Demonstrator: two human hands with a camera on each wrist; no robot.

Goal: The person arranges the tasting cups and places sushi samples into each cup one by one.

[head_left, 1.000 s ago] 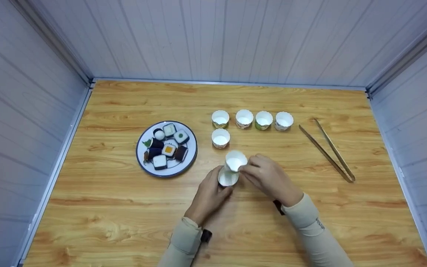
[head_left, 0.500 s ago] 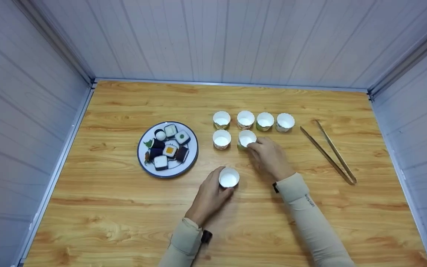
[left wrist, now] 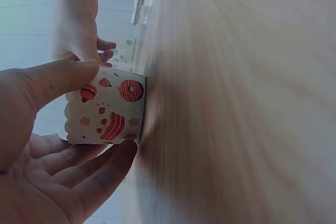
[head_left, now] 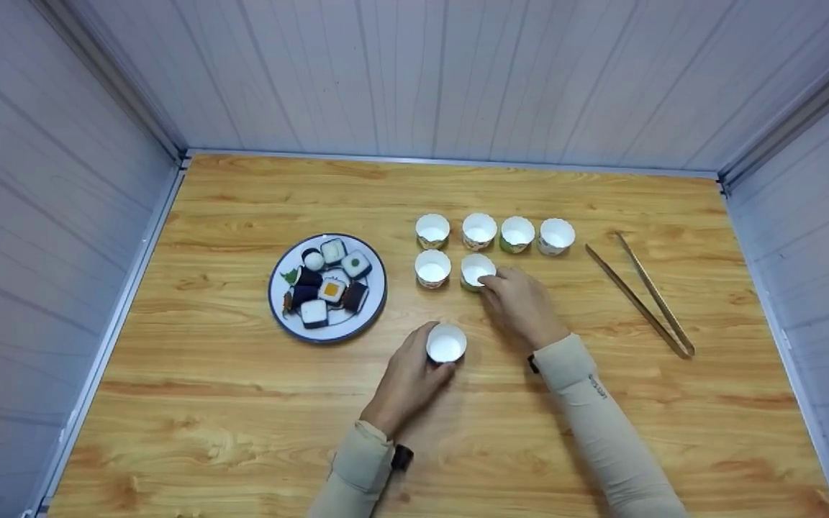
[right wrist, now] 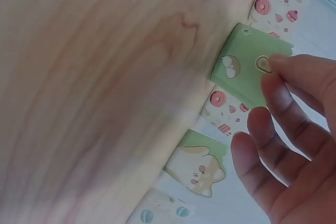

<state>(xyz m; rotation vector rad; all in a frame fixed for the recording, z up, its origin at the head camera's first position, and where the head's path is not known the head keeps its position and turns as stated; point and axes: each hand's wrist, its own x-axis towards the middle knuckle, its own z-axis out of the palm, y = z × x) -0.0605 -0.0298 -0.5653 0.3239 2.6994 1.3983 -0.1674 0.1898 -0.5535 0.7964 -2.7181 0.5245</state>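
My left hand point(head_left: 406, 381) grips a paper baking cup point(head_left: 446, 344), upright on the wooden table. In the left wrist view that cup point(left wrist: 111, 109) has red cake and doughnut prints and a scalloped rim, with thumb and fingers around its sides. Farther back, my right hand point(head_left: 526, 306) pinches the rim of a green paper cup point(head_left: 473, 276) between thumb and forefinger. The right wrist view shows the green cup point(right wrist: 242, 62) with an avocado print, its base at the table. It stands right of a white cup point(head_left: 432, 269), in front of the back row.
Several paper cups line up behind, including a green one point(head_left: 517, 234) and a white one point(head_left: 556, 236) at the right end. A blue-rimmed plate point(head_left: 346, 329) of sushi pieces point(head_left: 331, 289) stands left. Metal tongs point(head_left: 645, 302) lie spread at the right.
My right hand has lifted the green cup off the left hand's cup, carried it back and set it beside the white cup, then shifted it slightly left. My left hand stays in place.
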